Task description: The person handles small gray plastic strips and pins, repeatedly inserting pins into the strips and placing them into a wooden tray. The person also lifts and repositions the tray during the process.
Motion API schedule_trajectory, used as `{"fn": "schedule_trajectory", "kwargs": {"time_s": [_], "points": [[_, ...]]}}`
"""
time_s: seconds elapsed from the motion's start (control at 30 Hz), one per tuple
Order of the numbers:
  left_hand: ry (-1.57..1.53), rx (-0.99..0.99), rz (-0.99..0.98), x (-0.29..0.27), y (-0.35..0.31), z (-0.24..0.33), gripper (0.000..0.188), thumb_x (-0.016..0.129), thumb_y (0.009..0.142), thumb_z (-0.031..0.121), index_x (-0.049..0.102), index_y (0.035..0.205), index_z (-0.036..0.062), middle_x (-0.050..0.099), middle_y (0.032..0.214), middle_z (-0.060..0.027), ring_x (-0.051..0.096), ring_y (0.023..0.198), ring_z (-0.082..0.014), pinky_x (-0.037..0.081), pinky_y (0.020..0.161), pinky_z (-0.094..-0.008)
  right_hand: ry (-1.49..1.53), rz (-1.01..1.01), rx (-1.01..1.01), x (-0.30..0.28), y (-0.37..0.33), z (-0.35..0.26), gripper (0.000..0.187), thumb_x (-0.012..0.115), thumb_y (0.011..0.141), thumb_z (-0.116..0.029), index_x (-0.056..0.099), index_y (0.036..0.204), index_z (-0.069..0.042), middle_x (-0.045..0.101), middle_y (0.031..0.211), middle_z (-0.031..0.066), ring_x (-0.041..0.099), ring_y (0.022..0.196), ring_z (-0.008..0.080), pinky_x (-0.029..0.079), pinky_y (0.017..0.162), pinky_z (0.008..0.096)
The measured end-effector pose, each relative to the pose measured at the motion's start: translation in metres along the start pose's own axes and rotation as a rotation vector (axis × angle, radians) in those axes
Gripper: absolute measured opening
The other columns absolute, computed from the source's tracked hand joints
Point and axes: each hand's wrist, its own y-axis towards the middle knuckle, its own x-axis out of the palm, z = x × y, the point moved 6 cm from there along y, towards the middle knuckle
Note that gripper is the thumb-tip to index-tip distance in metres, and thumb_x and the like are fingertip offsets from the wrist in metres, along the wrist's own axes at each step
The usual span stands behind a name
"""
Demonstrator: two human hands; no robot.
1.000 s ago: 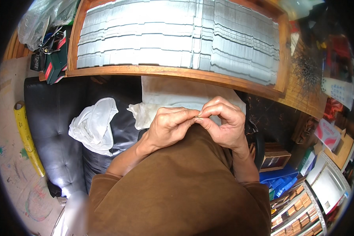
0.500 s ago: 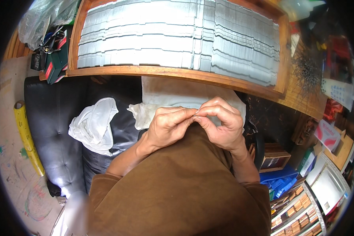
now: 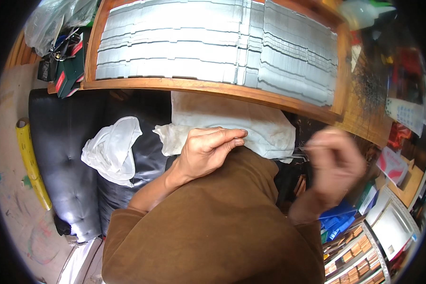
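My left hand (image 3: 206, 151) is in front of my brown-clothed lap, its thumb and forefinger pinched together. Whatever is between those fingertips is too small to make out. Off to the right, clear of the left hand, my right hand (image 3: 333, 161) is smeared by motion with its fingers bent. I cannot tell whether it grips anything. Beyond the hands lies a pale cloth (image 3: 227, 111), just short of a wooden tray (image 3: 213, 94). Rows of thin silvery metal strips (image 3: 175, 47) fill the tray.
Fine dark bits (image 3: 371, 90) are scattered on the wooden tabletop at right. A crumpled white bag (image 3: 113, 151) rests on a black padded seat (image 3: 64, 156). A yellow tube (image 3: 33, 165) stands at far left. Small boxes (image 3: 68, 71) sit beside the tray; a shelf rack (image 3: 359, 255) is lower right.
My right hand has parted from the left and swung out to the right. My left hand stays nearly in place, fingertips still pinched.
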Motion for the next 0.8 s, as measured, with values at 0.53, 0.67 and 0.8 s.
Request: {"fn": "schedule_trajectory", "kwargs": {"time_s": [0.53, 0.67, 0.8], "points": [[-0.241, -0.430, -0.244, 0.007, 0.007, 0.002, 0.019, 0.069, 0.093, 0.004, 0.071, 0.109, -0.0045, 0.076, 0.091, -0.0134, 0.072, 0.082, -0.0136, 0.057, 0.074, -0.0273, 0.245, -0.305, 0.296, 0.088, -0.018, 0.041, 0.007, 0.074, 0.086, 0.002, 0.073, 0.092, 0.004, 0.071, 0.083, 0.0099, 0.069, 0.076, 0.0145, 0.056, 0.068, 0.0269], [-0.314, -0.475, -0.201, 0.009, 0.002, -0.004, 0.017, 0.069, 0.093, 0.004, 0.072, 0.108, -0.0044, 0.076, 0.092, -0.0116, 0.070, 0.084, -0.0113, 0.056, 0.075, -0.0261, 0.240, -0.301, 0.285, 0.092, -0.021, 0.050, 0.008, 0.074, 0.087, 0.001, 0.073, 0.094, 0.004, 0.072, 0.085, 0.0094, 0.069, 0.076, 0.0137, 0.056, 0.069, 0.0266], [-0.359, -0.561, -0.204, 0.015, -0.001, -0.008, 0.016, 0.069, 0.095, 0.004, 0.071, 0.106, -0.0061, 0.076, 0.092, -0.0107, 0.070, 0.085, -0.0122, 0.056, 0.076, -0.0258, 0.304, -0.378, 0.461, 0.097, -0.021, 0.063, 0.008, 0.072, 0.088, 0.002, 0.071, 0.095, 0.006, 0.071, 0.085, 0.0084, 0.068, 0.076, 0.0113, 0.056, 0.067, 0.0248]]}}
